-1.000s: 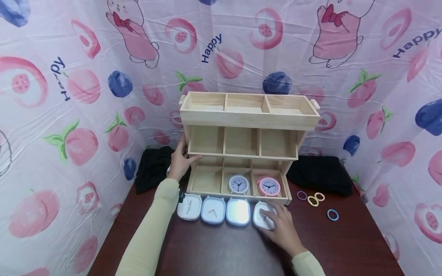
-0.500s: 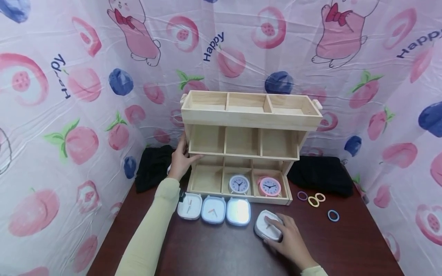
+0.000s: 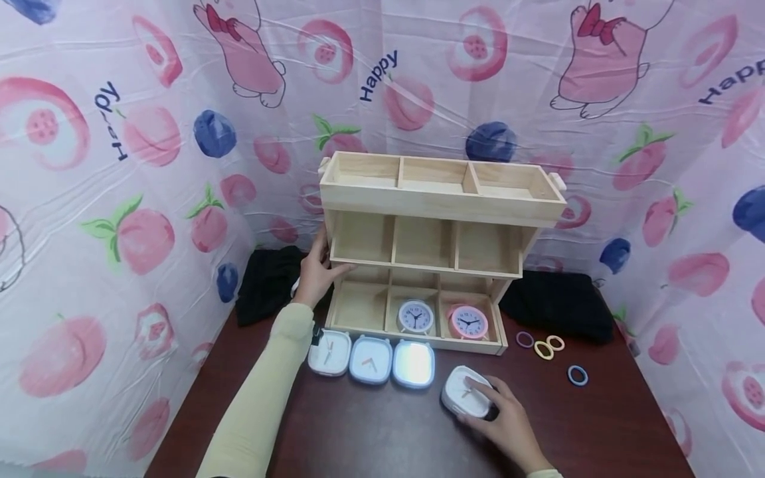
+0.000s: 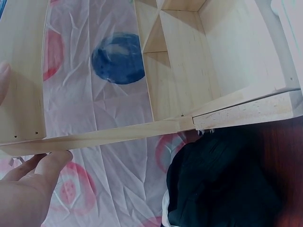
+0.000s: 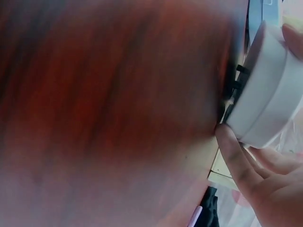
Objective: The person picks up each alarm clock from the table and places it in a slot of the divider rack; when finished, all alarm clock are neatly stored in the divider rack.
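At the left side of a tiered wooden storage box (image 3: 442, 204), my left hand (image 3: 315, 273) grips its side, the thumb along the middle tray's edge. In the left wrist view, the fingers of the left hand (image 4: 35, 182) reach behind a wooden strut (image 4: 109, 135). My right hand (image 3: 508, 419) holds a white square alarm clock (image 3: 463, 393) by its sides, slightly tilted. The right wrist view shows the clock's white casing (image 5: 267, 94) between thumb and fingers. Three square clocks stand in a row before the box: white (image 3: 330, 353), blue (image 3: 370, 360) and a glare-lit one (image 3: 414, 364).
A round lavender clock (image 3: 415, 317) and a pink clock (image 3: 469, 322) sit in the bottom tray's middle and right compartments. Several coloured rings (image 3: 577, 376) lie at the right. Black cloths (image 3: 556, 305) flank the box. Fruit-print curtains (image 3: 179, 166) enclose the table.
My right hand has drawn the white square clock out of the right end of the row, towards me, and tilted it. The left hand keeps its place on the box.
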Demonstrator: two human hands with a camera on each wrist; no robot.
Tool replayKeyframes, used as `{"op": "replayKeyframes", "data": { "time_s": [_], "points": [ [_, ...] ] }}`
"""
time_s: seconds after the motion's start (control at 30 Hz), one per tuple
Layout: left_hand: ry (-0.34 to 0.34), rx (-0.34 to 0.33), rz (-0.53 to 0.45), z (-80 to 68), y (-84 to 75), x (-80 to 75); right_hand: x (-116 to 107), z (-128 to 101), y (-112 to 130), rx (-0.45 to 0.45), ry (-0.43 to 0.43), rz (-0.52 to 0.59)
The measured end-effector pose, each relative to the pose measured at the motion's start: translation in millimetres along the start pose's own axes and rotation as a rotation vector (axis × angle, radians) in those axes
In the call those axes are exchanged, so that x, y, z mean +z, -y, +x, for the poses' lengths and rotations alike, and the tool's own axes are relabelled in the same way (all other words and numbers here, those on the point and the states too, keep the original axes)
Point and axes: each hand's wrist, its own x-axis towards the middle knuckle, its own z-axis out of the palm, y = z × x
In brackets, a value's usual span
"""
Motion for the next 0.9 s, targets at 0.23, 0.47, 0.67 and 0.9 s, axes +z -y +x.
{"op": "replayKeyframes", "data": {
  "time_s": [0.23,0.47,0.67,0.9],
  "points": [
    [0.008,0.003,-0.001,0.7,0.5,2.1,-8.0,0.4,3.7,0.019,-0.124,0.036],
    [-0.008,-0.001,0.01,-0.1,-1.3,-2.4,-21.5,24.8,29.0,-0.102,-0.232,0.206],
    [-0.009,0.015,0.004,0.1,-1.3,-4.6,-16.6,63.2,66.3,-0.249,-0.256,0.229],
    [0.006,0.013,0.004,-1.1,1.2,-0.7,6.1,104.8,104.6,-0.345,-0.21,0.205]
  ]
}}
